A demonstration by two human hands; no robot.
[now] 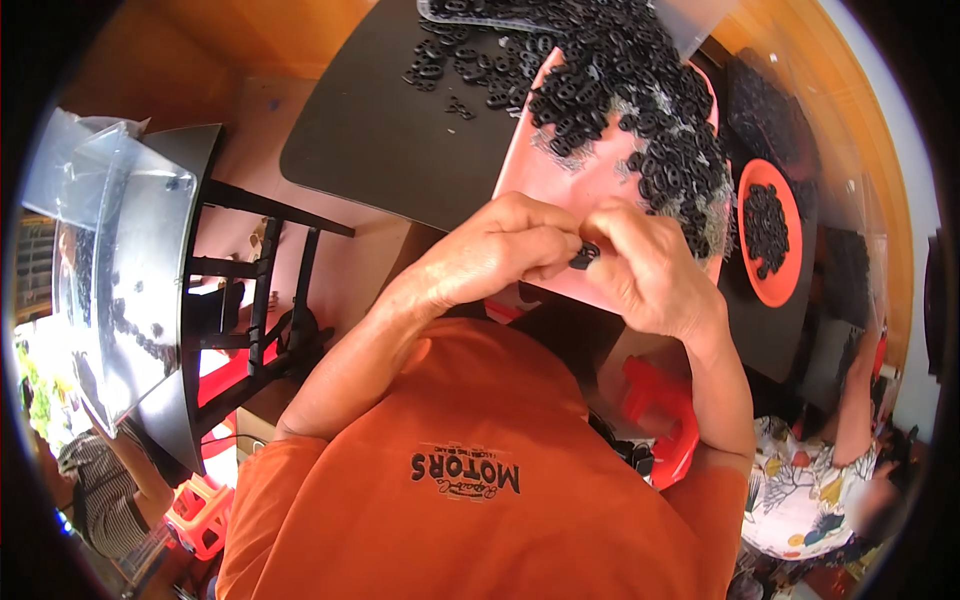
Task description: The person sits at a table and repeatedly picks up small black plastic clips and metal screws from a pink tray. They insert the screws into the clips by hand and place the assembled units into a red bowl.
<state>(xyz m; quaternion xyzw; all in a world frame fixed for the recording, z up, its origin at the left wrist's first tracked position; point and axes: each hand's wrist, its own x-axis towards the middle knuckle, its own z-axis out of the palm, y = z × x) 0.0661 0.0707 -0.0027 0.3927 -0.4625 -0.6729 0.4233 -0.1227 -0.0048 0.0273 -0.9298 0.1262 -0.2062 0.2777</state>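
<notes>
My left hand point(500, 250) and my right hand point(655, 268) meet over the near end of a pink tray point(600, 180). Both are closed in a pinch, fingertips almost touching, around a small black plastic piece point(584, 257) that is mostly covered by the fingers. Just beyond my hands, the tray carries a heap of similar black plastic pieces with holes point(665, 150). Thin clear or whitish bits point(570, 150) lie among them.
More black pieces spread over the dark table point(370, 130). An orange-red bowl point(752, 270) of black pieces stands to the right. Stools point(200, 515) and a second dark table point(165, 290) are at left. Other people sit at lower left point(100, 490) and lower right point(800, 500).
</notes>
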